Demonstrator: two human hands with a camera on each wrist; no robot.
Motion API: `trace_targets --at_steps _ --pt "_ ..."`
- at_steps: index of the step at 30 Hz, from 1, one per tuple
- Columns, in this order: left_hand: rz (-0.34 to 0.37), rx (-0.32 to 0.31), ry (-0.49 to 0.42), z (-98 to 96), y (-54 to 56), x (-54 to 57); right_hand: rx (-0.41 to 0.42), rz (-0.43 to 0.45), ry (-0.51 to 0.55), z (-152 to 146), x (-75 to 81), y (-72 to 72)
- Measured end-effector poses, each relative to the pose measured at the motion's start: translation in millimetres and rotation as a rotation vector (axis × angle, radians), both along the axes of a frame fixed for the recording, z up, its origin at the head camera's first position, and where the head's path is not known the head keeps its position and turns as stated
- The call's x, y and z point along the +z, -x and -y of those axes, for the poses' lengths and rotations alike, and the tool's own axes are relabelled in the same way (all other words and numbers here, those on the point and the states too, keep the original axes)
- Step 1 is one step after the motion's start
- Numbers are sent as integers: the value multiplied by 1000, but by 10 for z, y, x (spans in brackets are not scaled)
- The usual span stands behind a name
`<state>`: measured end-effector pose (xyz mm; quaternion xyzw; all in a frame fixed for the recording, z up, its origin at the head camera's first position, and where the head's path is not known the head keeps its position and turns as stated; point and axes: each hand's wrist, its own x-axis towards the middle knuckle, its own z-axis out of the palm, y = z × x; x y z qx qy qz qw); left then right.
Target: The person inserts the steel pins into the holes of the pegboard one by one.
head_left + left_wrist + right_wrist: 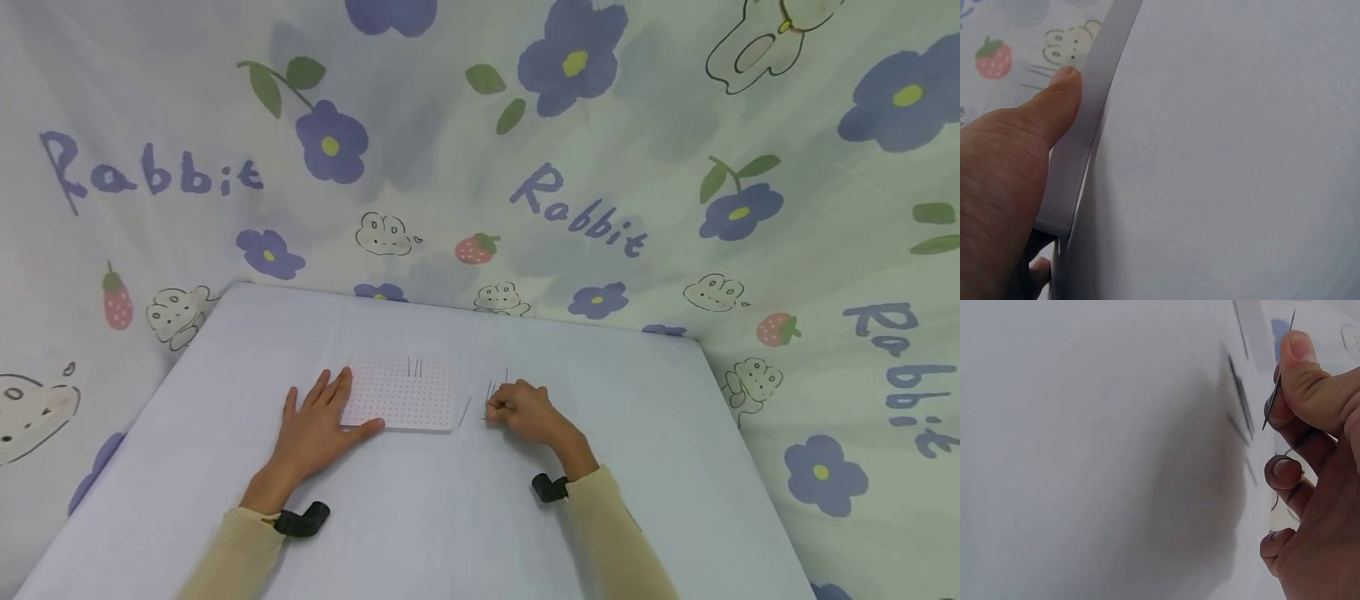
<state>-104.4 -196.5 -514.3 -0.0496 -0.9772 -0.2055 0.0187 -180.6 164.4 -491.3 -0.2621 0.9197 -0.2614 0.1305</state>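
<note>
A white board [397, 408] covered in rows of small holes lies on the table. Three thin dark needles [417, 367] stand up from its far part. My left hand [311, 429] rests at the board's left side, fingers spread along that edge and the thumb on the near edge. To the right of the board, my right hand [528, 414] pinches a thin dark needle [1269, 411] between thumb and forefinger, with both pointed ends showing in the right wrist view. Several loose needles [1241, 394] lie on the table close to this hand.
One loose needle [465, 412] lies between the board and my right hand. The white tabletop [450, 517] reaches back to a patterned cloth [435, 167] with flowers and rabbits. A small black camera is strapped on each wrist.
</note>
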Motion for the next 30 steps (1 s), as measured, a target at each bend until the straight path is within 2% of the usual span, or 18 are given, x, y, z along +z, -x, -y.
trace_targets --at_steps 5,13,21,30 --pt "2 4 5 6 1 -2 11 -1 39 189 37 45" --pt "6 -3 -4 14 14 -46 21 50 49 480 98 71" --pt "8 4 -11 -14 -11 -32 31 28 61 689 96 129" --pt "1 8 8 -2 12 -41 3 53 148 849 105 180"
